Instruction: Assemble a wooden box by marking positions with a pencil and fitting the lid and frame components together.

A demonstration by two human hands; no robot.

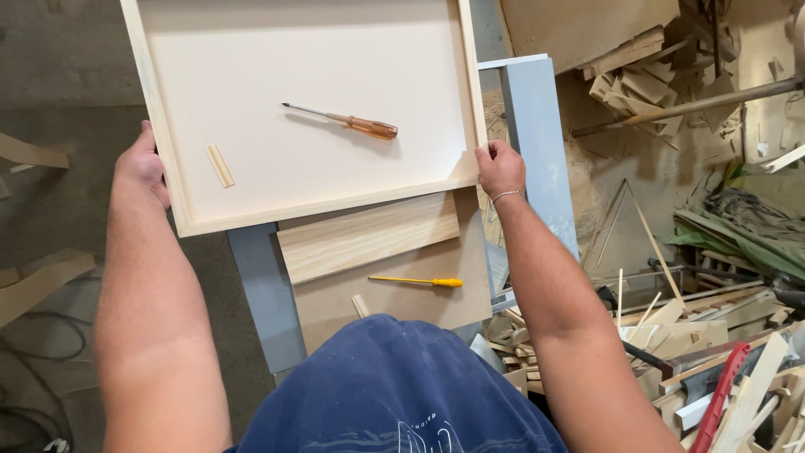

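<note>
A shallow pale wooden frame with a white panel bottom lies over a grey workbench. My left hand grips its left edge near the front corner. Its right edge, close to the front right corner, is held by my right hand, which wears a thin bracelet. Inside the frame rest an orange-handled screwdriver and a small wooden strip.
On the grey workbench, under the frame's front edge, sit a light wood plank, a brown board, a yellow-handled screwdriver and a small wood peg. Offcuts and scrap strips pile up on the floor at right.
</note>
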